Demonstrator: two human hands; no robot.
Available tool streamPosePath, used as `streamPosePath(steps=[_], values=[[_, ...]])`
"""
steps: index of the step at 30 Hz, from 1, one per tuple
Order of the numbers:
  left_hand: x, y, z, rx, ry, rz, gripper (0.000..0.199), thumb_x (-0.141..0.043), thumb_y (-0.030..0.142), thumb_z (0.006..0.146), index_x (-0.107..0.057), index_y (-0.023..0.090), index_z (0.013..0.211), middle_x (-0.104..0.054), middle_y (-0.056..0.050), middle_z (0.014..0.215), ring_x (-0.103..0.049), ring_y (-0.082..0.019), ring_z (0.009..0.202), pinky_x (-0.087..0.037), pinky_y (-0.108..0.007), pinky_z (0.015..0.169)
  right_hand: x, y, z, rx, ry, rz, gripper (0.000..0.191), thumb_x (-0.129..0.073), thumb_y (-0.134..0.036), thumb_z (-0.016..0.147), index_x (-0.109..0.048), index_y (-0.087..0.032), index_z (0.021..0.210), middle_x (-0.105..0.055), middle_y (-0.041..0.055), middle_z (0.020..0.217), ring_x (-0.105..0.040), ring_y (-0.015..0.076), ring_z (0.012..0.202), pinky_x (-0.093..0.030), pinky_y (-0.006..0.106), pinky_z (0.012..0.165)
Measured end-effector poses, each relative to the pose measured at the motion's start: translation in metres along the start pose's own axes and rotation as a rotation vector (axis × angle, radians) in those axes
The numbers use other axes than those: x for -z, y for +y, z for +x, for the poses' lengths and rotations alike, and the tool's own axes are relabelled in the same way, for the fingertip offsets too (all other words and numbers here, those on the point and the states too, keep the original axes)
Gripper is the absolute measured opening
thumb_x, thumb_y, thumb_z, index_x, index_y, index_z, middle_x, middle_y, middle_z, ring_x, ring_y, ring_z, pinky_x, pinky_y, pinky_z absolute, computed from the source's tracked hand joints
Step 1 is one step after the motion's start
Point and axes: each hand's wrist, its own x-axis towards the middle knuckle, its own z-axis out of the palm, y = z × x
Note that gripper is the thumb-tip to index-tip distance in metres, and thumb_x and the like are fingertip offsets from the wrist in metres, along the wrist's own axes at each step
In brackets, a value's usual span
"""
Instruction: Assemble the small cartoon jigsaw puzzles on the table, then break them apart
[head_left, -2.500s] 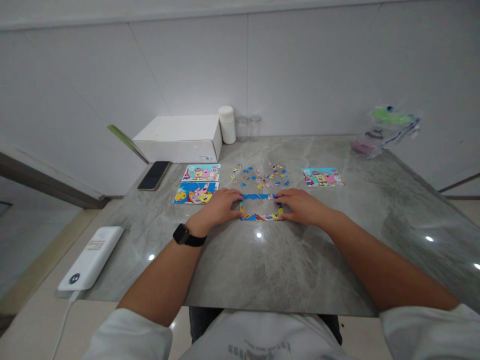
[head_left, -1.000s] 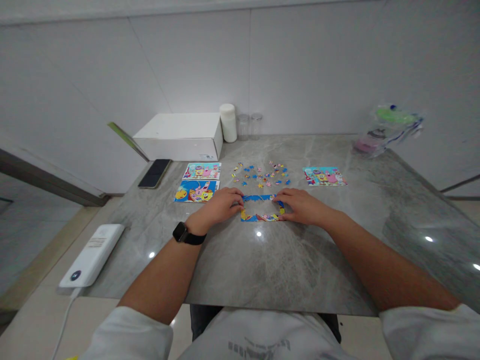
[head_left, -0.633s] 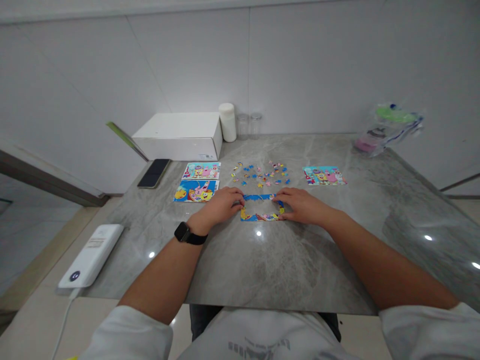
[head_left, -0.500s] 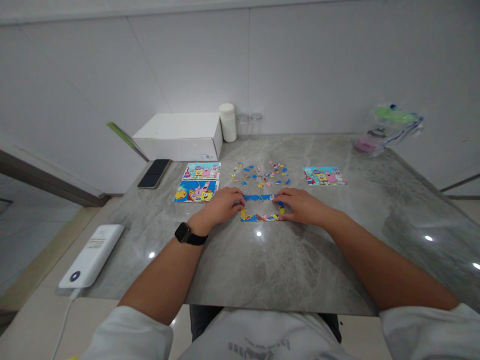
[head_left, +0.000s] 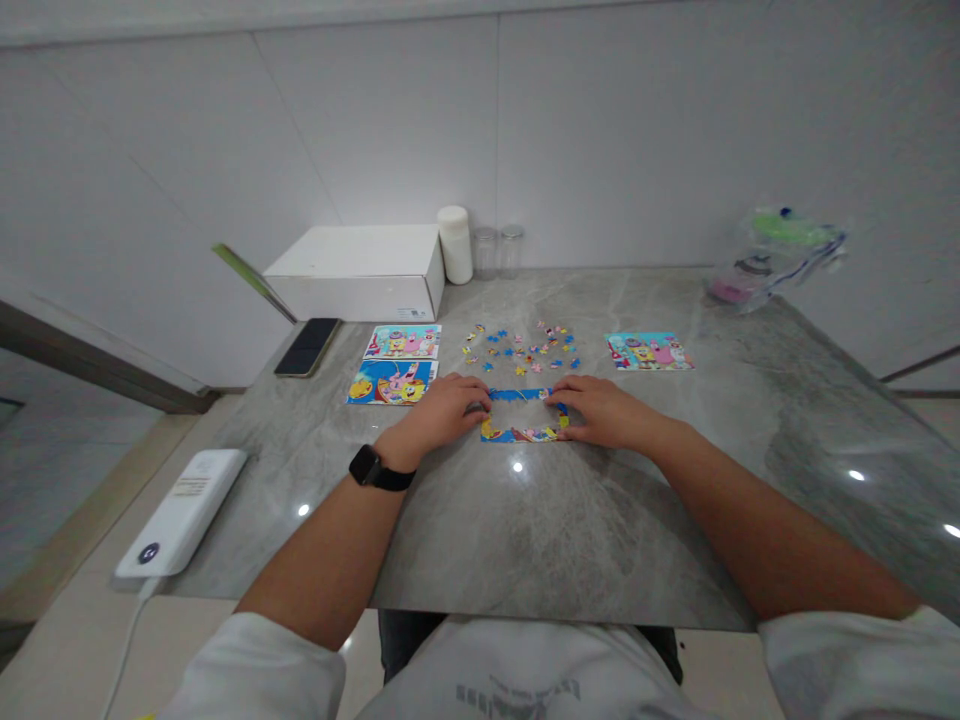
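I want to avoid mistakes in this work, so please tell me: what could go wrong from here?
The puzzle frame might shift or bend, since the left hand and the right hand touch its two ends.

The loose puzzle pieces lie scattered just beyond the frame, so a moving hand could knock them about.

The cable hangs off the table edge; a snag might pull the white power bank down.
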Motion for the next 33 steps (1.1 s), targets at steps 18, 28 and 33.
streamPosePath(steps=[18, 28, 33], values=[[-0.0017, 0.0014, 0.0017, 0.003, 0.01, 0.005, 0.013, -0.067, 0.026, 0.098, -0.079, 0.025, 0.103, -0.074, -0.007, 0.129, -0.067, -0.028, 0.116, -0.051, -0.047, 0.106, -0.0029, 0.0023, 0.0006, -0.011, -0.003, 0.004, 0.051, -0.082, -0.04, 0.083, -0.074, -0.026, 0.132, -0.067, 0.0138, 0.137, -0.065, 0.0331, 0.125, -0.051, 0.046, 0.107], [0.0045, -0.0003, -0.0028, -0.005, -0.039, -0.045, 0.016, -0.077, 0.03, 0.091, -0.08, 0.026, 0.106, -0.071, -0.007, 0.138, -0.065, -0.028, 0.127, -0.049, -0.046, 0.111, -0.0006, 0.0003, 0.0003, -0.007, -0.004, 0.01, 0.052, -0.083, -0.04, 0.083, -0.074, -0.024, 0.132, -0.066, 0.0153, 0.137, -0.064, 0.0342, 0.125, -0.051, 0.047, 0.108], [0.0075, 0.0043, -0.0029, 0.018, -0.046, -0.024, 0.017, -0.078, 0.03, 0.089, -0.08, 0.026, 0.105, -0.072, -0.007, 0.137, -0.066, -0.029, 0.125, -0.05, -0.046, 0.11, -0.0016, 0.0013, 0.0006, -0.013, -0.007, 0.01, 0.051, -0.082, -0.043, 0.084, -0.075, -0.025, 0.132, -0.067, 0.0146, 0.137, -0.064, 0.0342, 0.126, -0.051, 0.048, 0.109]])
